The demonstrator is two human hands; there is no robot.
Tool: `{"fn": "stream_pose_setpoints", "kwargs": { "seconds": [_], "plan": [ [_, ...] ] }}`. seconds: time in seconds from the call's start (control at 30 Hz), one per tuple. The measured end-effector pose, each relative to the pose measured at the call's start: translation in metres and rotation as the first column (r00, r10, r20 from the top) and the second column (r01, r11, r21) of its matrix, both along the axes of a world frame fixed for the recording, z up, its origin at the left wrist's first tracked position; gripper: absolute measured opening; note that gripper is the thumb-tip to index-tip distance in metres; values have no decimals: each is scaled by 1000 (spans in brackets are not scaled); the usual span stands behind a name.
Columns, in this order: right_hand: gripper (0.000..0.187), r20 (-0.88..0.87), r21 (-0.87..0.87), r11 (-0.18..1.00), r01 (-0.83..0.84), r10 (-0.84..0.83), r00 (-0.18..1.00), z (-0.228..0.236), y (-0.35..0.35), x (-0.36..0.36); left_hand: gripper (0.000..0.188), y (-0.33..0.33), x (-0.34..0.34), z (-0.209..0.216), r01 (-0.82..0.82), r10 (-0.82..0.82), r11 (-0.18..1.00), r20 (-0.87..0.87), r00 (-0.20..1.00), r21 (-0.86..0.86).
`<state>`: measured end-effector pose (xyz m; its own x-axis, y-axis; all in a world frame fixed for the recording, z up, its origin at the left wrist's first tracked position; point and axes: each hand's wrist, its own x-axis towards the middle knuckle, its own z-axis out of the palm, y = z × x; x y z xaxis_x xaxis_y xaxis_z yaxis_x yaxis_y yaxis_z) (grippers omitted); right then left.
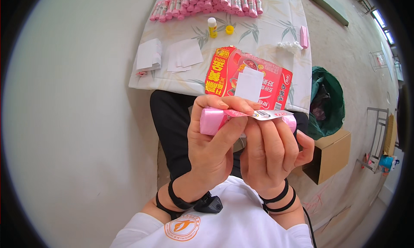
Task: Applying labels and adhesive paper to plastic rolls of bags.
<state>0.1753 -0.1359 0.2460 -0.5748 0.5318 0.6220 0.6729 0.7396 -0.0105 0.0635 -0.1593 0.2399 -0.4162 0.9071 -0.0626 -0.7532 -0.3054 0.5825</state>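
Above my lap, just off the table's near edge, I hold a pink roll (211,122) of what looks like thin plastic bags. A printed paper label (271,114), red at one end and white at the other, lies along it, with its far edge standing off the roll. My left hand (213,146) grips the left part, fingers over the top and thumb on the label. Closed round the right part, my right hand (271,151) has its fingertips at the label's near edge. Beyond the hands, a red printed cardboard sheet (282,79) carries white paper slips (249,85).
Several labelled pink rolls (207,4) are piled at the table's far side. Nearer stand a glue stick (212,28) and its yellow cap (229,30). White paper stacks (185,54) lie left. Right of the table are a green bag (334,118) and a cardboard box (338,152).
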Motion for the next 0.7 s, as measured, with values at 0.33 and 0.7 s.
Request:
{"fn": "stream_pose_setpoints", "kwargs": {
  "seconds": [0.33, 0.7],
  "plan": [
    [38, 34, -29, 1000, 9, -8, 999, 3, 4, 2, 21, -2, -10, 11, 50, -43, 988, 49, 998, -147],
    [28, -55, 97, 995, 25, -20, 998, -14, 4, 5, 18, -2, -16, -4, 9, -24, 997, -200, 980, -78]
  ]
}}
